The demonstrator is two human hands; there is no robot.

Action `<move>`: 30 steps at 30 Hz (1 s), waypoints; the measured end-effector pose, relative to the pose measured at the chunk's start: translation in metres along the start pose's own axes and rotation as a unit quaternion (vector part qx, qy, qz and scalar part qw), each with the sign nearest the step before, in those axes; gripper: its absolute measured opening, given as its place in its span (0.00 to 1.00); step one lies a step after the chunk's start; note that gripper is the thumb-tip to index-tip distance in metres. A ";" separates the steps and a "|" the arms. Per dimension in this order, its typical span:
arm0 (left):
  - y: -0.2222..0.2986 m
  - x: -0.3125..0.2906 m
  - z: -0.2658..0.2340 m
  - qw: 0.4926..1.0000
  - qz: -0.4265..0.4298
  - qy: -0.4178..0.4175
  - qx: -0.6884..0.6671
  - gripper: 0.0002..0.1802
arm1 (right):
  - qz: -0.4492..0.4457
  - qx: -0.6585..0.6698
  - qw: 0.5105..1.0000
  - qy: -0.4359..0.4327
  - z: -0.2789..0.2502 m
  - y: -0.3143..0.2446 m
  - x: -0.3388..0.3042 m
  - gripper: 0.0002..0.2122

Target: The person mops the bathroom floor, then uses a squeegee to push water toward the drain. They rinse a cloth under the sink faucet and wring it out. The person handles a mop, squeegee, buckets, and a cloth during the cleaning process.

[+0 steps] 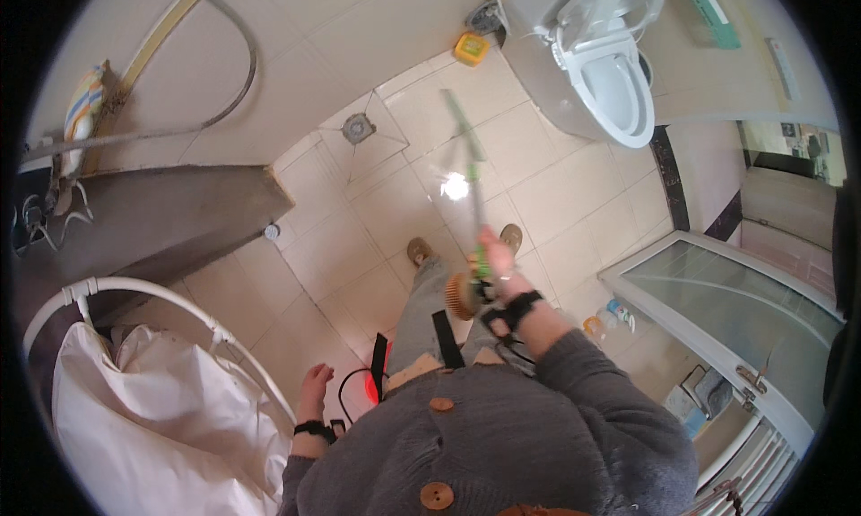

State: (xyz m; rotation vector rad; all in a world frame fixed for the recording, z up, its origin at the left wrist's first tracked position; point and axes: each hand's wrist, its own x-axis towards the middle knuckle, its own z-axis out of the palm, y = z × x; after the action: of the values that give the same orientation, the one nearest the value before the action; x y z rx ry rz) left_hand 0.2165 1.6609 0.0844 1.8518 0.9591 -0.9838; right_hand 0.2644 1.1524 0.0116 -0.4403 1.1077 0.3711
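Note:
My right hand [500, 258] is wrapped round the handle of a floor squeegee [463, 128]. The pole reaches away from me, and the pale green blade is smeared by motion over the wet, shiny tiles. Just under that hand shows a round brush head with brown bristles [461, 297]; whether it belongs to the same tool I cannot tell. At my left side hangs my left hand [314, 386], holding nothing visible, its fingers loosely bent and apart. Something red [372, 386] shows beside my leg, partly hidden by my body.
A floor drain [358, 128] lies ahead to the left. A white toilet [610, 90] and a yellow box [471, 48] stand at the far wall. To the right are a glass-paned door [726, 292] and bottles [617, 314]. A white fabric hamper [170, 408] stands near left.

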 end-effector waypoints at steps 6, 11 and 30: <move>0.011 0.017 0.019 0.997 -0.012 -0.063 0.032 0.24 | -0.021 0.078 0.987 0.140 -0.062 -0.018 -0.055 0.23; 0.023 0.009 0.027 0.997 -0.012 -0.061 0.050 0.24 | 0.026 -0.143 0.986 0.079 0.012 0.066 -0.013 0.20; -0.010 0.017 0.035 0.996 -0.045 -0.052 -0.059 0.23 | -0.008 -0.838 0.531 0.126 -0.109 -0.077 -0.061 0.22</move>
State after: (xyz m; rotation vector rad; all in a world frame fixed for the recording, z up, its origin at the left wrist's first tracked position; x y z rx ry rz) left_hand 0.2061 1.6379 0.0535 1.6571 1.0233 -1.0444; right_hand 0.1940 1.0268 0.0381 -2.2876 0.6464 1.3861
